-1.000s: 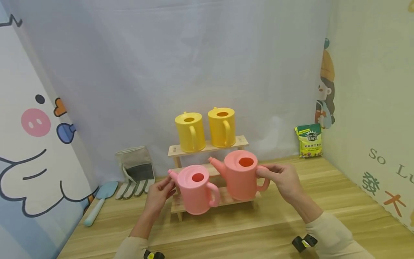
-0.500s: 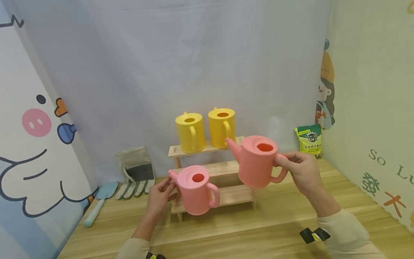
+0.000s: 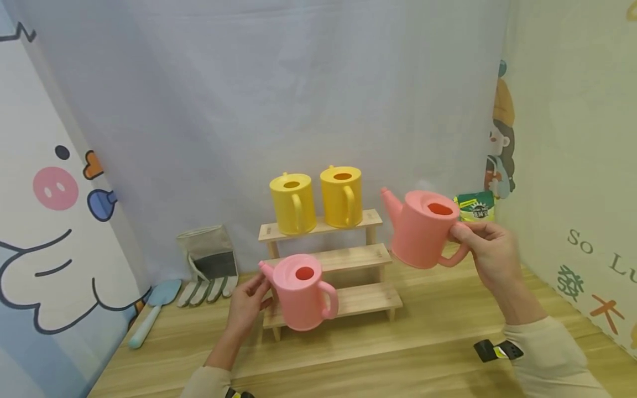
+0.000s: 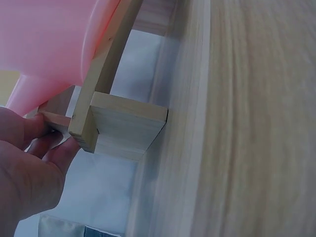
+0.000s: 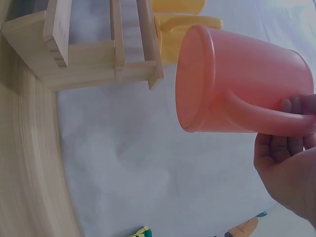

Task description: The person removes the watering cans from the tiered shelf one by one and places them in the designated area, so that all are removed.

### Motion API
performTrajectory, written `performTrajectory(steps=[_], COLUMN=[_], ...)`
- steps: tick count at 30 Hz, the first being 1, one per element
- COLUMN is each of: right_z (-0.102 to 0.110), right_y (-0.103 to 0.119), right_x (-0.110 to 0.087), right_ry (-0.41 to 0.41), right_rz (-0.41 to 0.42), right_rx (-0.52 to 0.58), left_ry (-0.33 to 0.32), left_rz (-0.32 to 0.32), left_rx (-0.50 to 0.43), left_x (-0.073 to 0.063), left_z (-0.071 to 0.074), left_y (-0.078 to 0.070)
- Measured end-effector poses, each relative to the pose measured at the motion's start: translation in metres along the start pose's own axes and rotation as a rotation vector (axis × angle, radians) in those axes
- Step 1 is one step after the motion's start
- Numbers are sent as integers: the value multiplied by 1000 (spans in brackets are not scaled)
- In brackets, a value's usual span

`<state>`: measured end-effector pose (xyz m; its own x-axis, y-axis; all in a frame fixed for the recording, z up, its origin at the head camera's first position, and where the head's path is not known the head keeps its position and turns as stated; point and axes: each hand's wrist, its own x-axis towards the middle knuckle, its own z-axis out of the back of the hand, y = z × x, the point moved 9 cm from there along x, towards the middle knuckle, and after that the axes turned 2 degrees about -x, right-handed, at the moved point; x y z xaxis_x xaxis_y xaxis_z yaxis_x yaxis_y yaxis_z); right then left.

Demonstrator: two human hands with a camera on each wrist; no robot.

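In the head view, my right hand grips the handle of a coral-pink watering can, held in the air right of a three-tier wooden stand. The right wrist view shows its fingers curled round that handle, with the can's base facing left. A lighter pink watering can sits on the stand's lowest tier, its spout towards my left hand. In the left wrist view, that hand holds the left end of the stand, just below the spout. Two yellow watering cans stand on the top tier.
Left of the stand are a pair of work gloves and a light-blue hand shovel on the wooden table. A green and yellow packet stands at the back right, partly hidden by the raised can.
My right hand has lifted the coral-pink watering can up and to the right, away from the stand's lower tiers. The left hand and the lighter pink can have stayed nearly still.
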<state>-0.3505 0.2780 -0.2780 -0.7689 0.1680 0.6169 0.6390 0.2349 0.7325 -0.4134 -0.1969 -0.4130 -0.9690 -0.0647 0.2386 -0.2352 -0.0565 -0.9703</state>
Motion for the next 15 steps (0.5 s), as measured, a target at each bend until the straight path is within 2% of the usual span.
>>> performTrajectory(steps=[4, 8, 11, 15], right_z=[13, 26, 36, 42], right_y=[0, -8, -20, -42], right_x=[4, 3, 0, -3], right_ry=[-78, -153, -199, -208], right_rz=[20, -4, -71, -198], right_rx=[-49, -110, -215, -440], left_ry=[8, 13, 19, 15], left_rz=[-1, 6, 11, 13], left_rx=[0, -2, -8, -22], left_x=[1, -1, -1, -1], left_z=[-1, -1, 0, 1], left_y=[-2, -1, -1, 1])
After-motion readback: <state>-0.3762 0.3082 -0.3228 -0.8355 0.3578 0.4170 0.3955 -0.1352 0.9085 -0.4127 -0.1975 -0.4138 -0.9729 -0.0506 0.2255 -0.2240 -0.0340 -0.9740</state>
